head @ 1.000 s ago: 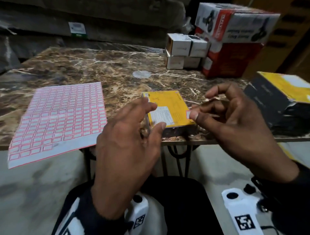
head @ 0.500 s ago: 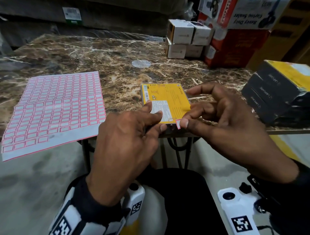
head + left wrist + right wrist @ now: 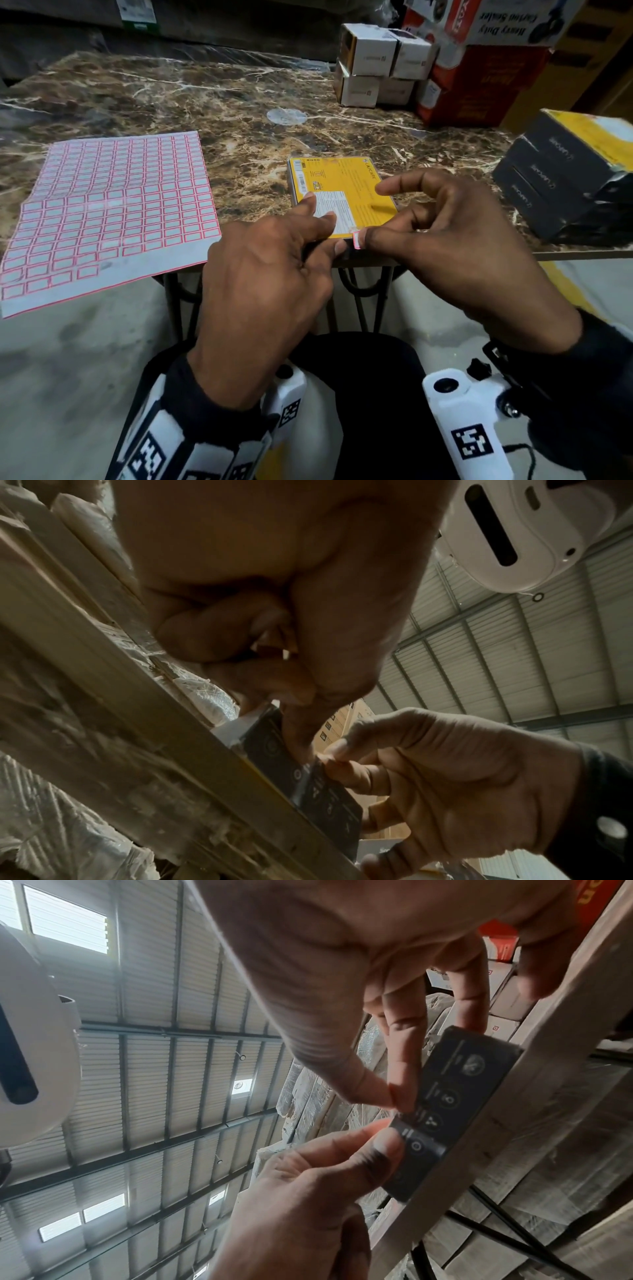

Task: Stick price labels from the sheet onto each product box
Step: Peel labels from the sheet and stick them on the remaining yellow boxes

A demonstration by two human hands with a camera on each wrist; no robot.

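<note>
A flat yellow product box (image 3: 346, 185) lies at the front edge of the marble table (image 3: 205, 99). My left hand (image 3: 327, 226) holds it, with fingers on the top and the thumb (image 3: 380, 1153) against its dark front side (image 3: 455, 1091). My right hand (image 3: 368, 237) pinches a small red-bordered price label (image 3: 356, 238) between thumb and forefinger, right at the box's near top edge. The label sheet (image 3: 109, 212), with rows of red-framed labels, lies to the left and hangs over the table edge. In the left wrist view the box's dark side (image 3: 308, 783) shows between both hands.
A stack of dark boxes with yellow tops (image 3: 565, 185) stands at the right edge. Small white boxes (image 3: 380, 68) and a red carton (image 3: 479, 85) sit at the back right. A round clear disc (image 3: 286, 116) lies mid-table. Table legs and floor are below the front edge.
My right hand carried the label from the box's right side down to its near front edge. My left hand slid forward, and its fingers now lie on the box top.
</note>
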